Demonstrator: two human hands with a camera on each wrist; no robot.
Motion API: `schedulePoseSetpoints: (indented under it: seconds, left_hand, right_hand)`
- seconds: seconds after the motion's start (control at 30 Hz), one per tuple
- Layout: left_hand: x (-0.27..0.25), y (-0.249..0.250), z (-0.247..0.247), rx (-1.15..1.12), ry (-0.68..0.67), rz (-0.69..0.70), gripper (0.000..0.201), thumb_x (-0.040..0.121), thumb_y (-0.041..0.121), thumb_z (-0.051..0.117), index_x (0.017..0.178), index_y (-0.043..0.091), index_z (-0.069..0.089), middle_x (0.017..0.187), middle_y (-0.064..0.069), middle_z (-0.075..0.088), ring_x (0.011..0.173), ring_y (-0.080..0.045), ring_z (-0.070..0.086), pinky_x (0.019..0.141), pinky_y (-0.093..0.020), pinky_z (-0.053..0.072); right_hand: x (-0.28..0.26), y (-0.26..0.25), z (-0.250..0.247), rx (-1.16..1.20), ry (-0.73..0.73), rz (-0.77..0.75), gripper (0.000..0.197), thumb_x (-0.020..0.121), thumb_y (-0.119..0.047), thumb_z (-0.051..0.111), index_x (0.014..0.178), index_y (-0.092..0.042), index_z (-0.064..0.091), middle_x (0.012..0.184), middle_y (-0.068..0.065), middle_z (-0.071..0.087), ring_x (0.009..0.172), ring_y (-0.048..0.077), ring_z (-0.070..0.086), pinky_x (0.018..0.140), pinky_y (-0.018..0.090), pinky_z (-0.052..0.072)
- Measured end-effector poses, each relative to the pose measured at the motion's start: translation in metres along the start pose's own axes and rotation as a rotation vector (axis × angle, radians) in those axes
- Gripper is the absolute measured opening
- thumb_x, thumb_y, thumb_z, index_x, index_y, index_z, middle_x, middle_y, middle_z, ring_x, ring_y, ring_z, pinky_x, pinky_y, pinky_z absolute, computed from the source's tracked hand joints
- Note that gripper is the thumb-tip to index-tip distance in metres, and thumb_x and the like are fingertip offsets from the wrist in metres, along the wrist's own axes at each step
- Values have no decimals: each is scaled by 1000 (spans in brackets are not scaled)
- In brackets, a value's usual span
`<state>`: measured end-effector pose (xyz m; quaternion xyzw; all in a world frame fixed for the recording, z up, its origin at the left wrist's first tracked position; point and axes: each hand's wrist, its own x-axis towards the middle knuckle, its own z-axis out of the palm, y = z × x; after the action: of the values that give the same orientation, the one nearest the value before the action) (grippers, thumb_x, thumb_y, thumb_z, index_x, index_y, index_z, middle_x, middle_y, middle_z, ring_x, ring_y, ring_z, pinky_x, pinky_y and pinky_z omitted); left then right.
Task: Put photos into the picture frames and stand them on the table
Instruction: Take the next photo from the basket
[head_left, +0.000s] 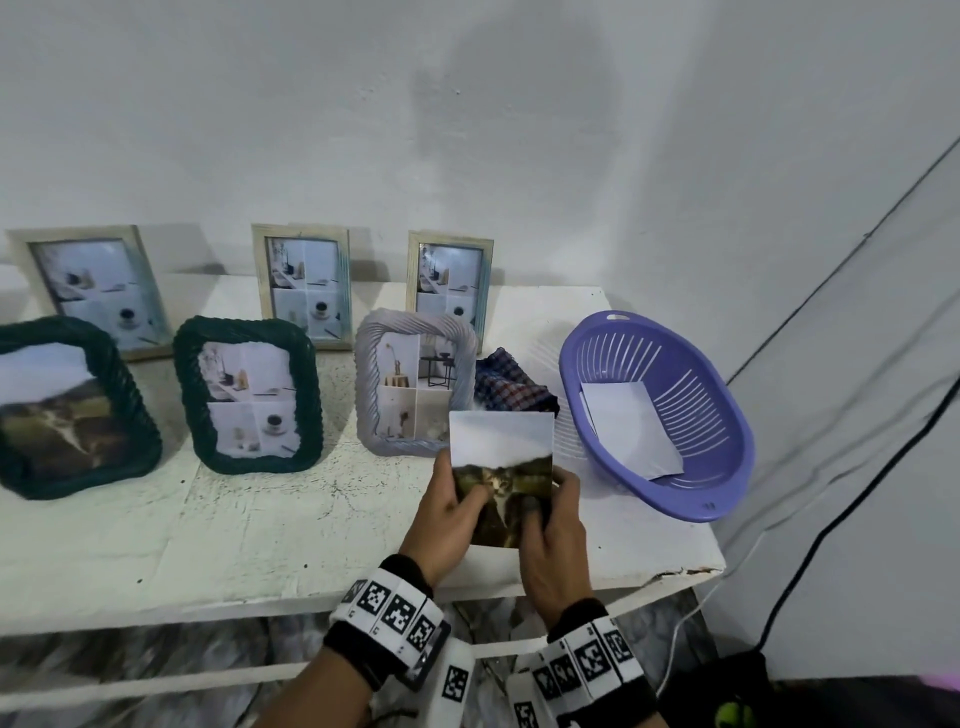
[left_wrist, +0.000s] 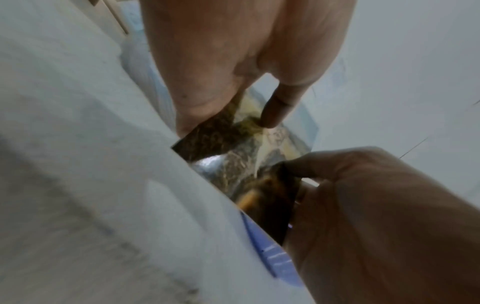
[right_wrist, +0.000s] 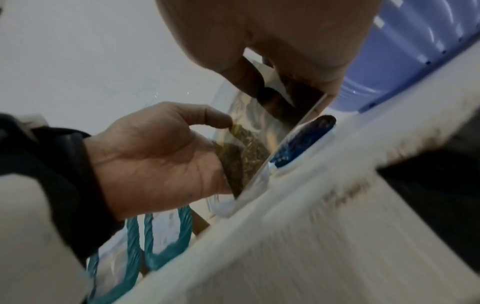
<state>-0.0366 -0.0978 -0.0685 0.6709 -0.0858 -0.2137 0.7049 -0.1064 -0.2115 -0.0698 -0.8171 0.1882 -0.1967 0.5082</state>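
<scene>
dim light, wrist views blurry

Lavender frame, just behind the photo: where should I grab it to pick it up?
Take the lavender frame by its top edge, coming from above with fingers front and back. It stands upright with the checked cloth against its right side, and the photo, pinched by the left hand and right hand, covers its lower right corner.
</scene>
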Motion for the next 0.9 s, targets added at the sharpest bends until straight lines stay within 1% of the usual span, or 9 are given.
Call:
schedulePoseSetpoints:
  seconds: [0.1,0.17,0.3,0.4,0.53,0.63,0.7,0.8,0.9]
  left_hand:
    - [4,21,12,-38,-28,11,34,97,12,55,123,32,48,115,4,68,106,-11,65,86,-32,56]
    - [10,35,21,-93,-66,1,23,99,20,53,122,23,52,110,6,71,103,-10,67,81,-27,56]
    - [33,45,40,6,-100,-20,27,102,38,43,116,17,54,110,-7,67,94,-17,66,80,-34,50]
    - [52,38,63,66,-128,-149,32,101,33,47,131,20,47,112,-5,62,87,-15,64,75,-31,50]
    - [69,32,88,73,-153,-203,47,100,28,51,144,18,36,120,-9,63,84,-15,66,72,-29,53]
    - [76,30,96,29,-125,-220,46,100,21,51,144,17,36,119,-11,64,83,-16,68,68,-29,54]
    - [77,29,98,18,-119,-217,44,101,19,51,143,17,38,117,-11,65,87,-20,69,67,-30,55]
    - [81,29,98,3,-101,-202,43,100,14,52,141,14,41,114,-13,64,88,-23,69,65,-32,58]
    - [84,28,98,2,-95,-182,41,99,12,53,139,11,45,115,-15,63,87,-25,70,62,-30,58]
  right_hand:
    - [13,-15,-22,-11,19,-57,30,95,0,47,105,-28,43,91,-13,63,79,-1,61,68,22,48]
    - [27,-20,-44,25,31,-83,23,94,-3,47,108,-21,44,96,-5,64,84,0,60,72,19,48]
    - [70,-27,-94,70,83,33,20,89,-7,46,107,-16,45,96,10,66,88,26,64,75,39,53]
    - [107,-25,-127,138,140,174,21,91,-2,48,110,-9,49,89,12,63,75,27,61,64,39,53]
    - [152,-9,-156,145,174,309,39,77,-25,63,109,-5,57,86,18,61,67,27,59,60,41,51]
    - [166,0,-164,-284,-22,380,59,77,-38,65,122,-1,54,108,17,59,97,27,59,89,44,48]
    - [167,6,-169,-512,-51,365,58,88,-31,60,134,0,46,131,22,53,120,33,52,102,38,39]
    - [166,11,-179,-580,9,308,43,93,-22,54,133,-4,51,127,21,58,119,35,52,97,33,38]
    - [163,19,-189,-735,25,298,41,92,-28,53,129,-10,55,127,22,55,117,39,50,99,38,38]
